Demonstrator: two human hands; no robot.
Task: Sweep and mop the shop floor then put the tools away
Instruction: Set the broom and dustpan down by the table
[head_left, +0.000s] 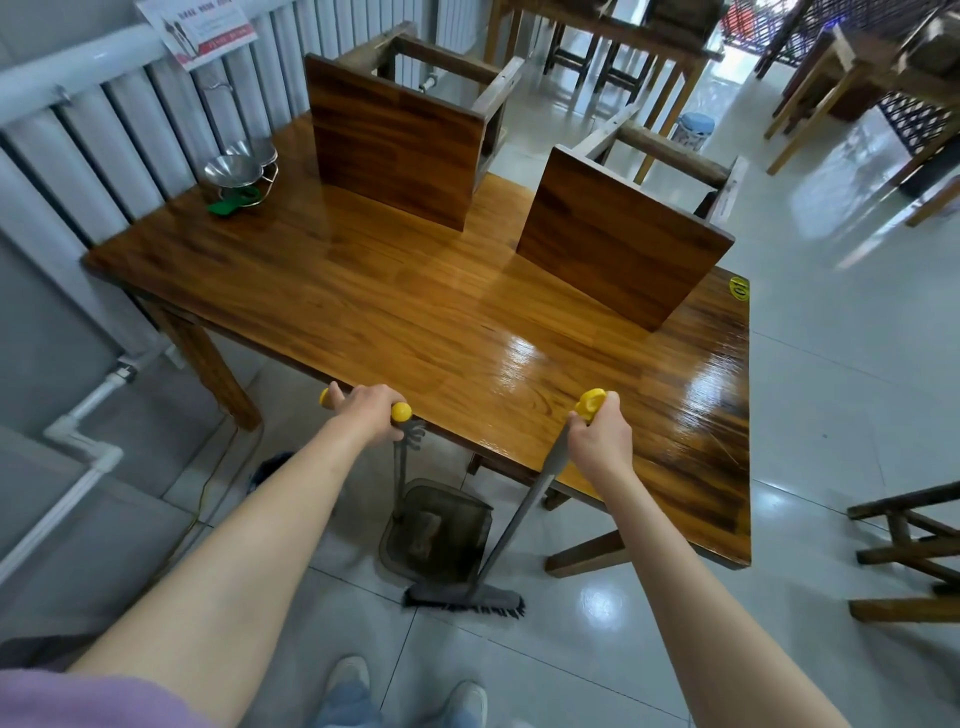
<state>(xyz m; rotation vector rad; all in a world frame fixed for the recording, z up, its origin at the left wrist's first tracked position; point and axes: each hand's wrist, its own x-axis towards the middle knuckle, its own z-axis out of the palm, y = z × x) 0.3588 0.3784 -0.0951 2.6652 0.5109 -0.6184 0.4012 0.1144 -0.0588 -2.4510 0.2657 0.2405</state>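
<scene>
My left hand (366, 413) grips the yellow crossbar handle of a grey long-handled dustpan (436, 530), which stands on the tiled floor just under the table's near edge. My right hand (600, 434) grips the yellow-capped top of a grey broom shaft. The broom head (465, 597) rests on the floor right in front of the dustpan's mouth. Some dark debris lies inside the pan.
A glossy wooden table (415, 322) stands straight ahead with two stools (400, 140) upturned on it and a metal bowl rack (241, 171) at its far left. A radiator (78, 156) lines the left wall. Another stool (909, 551) stands at right. My shoes (348, 675) are below.
</scene>
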